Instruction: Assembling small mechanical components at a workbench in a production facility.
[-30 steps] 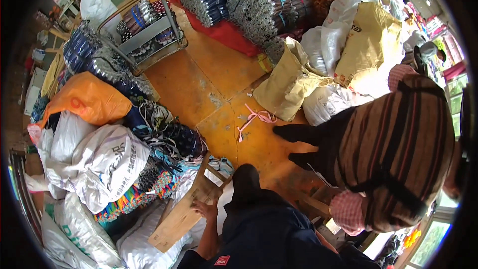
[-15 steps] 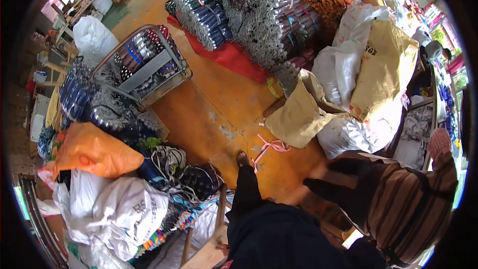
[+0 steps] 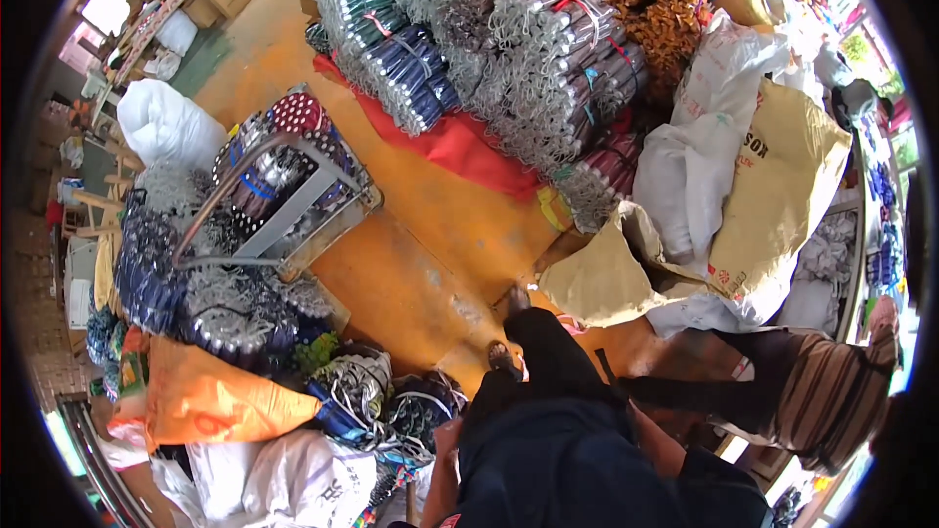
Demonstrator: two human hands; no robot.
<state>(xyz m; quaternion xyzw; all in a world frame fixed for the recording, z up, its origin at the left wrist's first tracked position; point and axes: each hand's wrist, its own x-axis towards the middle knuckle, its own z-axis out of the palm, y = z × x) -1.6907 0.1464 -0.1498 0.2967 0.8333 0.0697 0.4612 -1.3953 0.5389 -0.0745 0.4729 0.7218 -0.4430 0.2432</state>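
My left arm and hand (image 3: 446, 440) hang beside my dark clothing at the lower middle, near the dark bundles on the left. Its fingers cannot be made out. My right forearm (image 3: 659, 442) slants down on the other side of my body, with the hand hidden or too unclear to read. Ahead on the left stands a trolley with a metal-tube handle (image 3: 284, 215). Tied polka-dot bundles (image 3: 298, 115), which look like folded umbrellas, lie on it. Neither hand touches the trolley.
Tall stacks of tied bundles (image 3: 558, 49) stand ahead on a red cloth (image 3: 460, 152). Tan and white sacks (image 3: 778, 205) crowd the right. An orange sack (image 3: 220, 396) lies at left. A co-worker in a striped top (image 3: 831, 396) is at lower right, beyond the orange floor (image 3: 411, 264).
I have stepped forward: both my feet now show, and the sacks and trolley sit lower in view. My left hand has left the wooden piece at lower left. My right forearm has come into view.
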